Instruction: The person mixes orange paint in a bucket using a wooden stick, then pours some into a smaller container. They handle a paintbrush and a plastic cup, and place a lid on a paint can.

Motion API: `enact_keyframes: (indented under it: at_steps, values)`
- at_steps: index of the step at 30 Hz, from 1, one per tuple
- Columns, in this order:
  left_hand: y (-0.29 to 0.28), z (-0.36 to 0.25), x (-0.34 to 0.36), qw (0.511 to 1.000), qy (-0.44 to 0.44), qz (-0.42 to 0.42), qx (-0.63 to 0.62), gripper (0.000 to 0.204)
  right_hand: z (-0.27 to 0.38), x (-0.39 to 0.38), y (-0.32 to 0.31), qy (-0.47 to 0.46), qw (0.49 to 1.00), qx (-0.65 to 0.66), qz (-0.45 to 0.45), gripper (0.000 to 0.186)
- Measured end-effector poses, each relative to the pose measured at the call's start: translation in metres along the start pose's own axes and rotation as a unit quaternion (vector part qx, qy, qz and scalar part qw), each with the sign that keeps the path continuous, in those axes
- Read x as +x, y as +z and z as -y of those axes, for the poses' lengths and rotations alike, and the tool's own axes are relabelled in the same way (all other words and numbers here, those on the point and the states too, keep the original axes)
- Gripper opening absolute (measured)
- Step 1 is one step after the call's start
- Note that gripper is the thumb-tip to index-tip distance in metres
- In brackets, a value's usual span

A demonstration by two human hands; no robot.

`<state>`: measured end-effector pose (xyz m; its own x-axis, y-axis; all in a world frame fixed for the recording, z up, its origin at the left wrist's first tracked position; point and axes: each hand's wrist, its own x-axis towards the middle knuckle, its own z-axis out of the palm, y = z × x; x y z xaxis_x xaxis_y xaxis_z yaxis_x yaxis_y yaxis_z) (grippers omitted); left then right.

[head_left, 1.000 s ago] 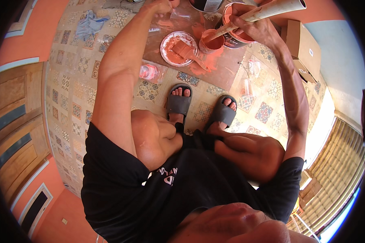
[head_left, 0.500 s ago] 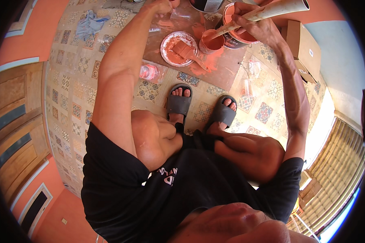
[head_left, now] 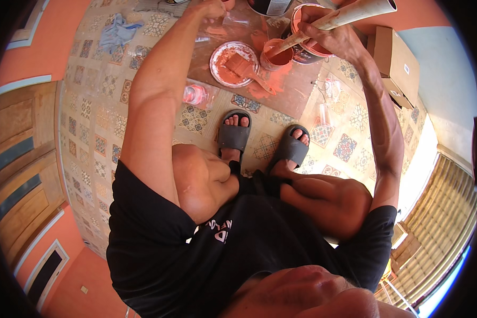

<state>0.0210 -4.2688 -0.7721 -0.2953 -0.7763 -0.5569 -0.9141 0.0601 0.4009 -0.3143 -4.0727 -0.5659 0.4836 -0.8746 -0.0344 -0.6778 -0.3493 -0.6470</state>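
My right hand [head_left: 328, 38] is closed round a long, pale, stained pipe [head_left: 355, 15]. The pipe slants down to the left, and its lower end is inside a small pot of orange paint [head_left: 276, 61]. Behind that hand is a larger bucket of orange paint [head_left: 315, 50], partly covered. At the top edge, my left hand [head_left: 214, 9] has its fingers curled beside a small orange pot [head_left: 229, 4], which the frame cuts off; what it grips is hidden. A wide paintbrush [head_left: 244, 68] coated in orange lies across a round white lid [head_left: 215, 68] smeared with paint.
A paint-spattered brown board [head_left: 297, 100] lies under the pots on the patterned tile floor [head_left: 344, 146]. Near its edge is a pink-and-white container [head_left: 194, 94]. A dark bucket [head_left: 270, 6] stands at the far side, a cardboard box [head_left: 403, 61] at right, a blue rag [head_left: 119, 34] at left.
My right hand and the pipe's upper end have shifted slightly left. The lower end stays in the small paint pot. My left hand has barely moved.
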Motion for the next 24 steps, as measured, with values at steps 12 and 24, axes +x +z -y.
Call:
enact_keyframes:
  at_steps: [12, 24]
  values:
    - [-0.007, -0.045, -0.041, 0.996, -0.082, -0.007, 0.015, 0.033, -0.012, 0.001, 0.008, -0.006, 0.999, 0.036, 0.034, 0.017]
    - [-0.002, -0.022, -0.033, 1.000, 0.008, 0.016, -0.013, 0.027, -0.006, 0.012, 0.007, -0.086, 0.996, 0.003, -0.017, 0.014]
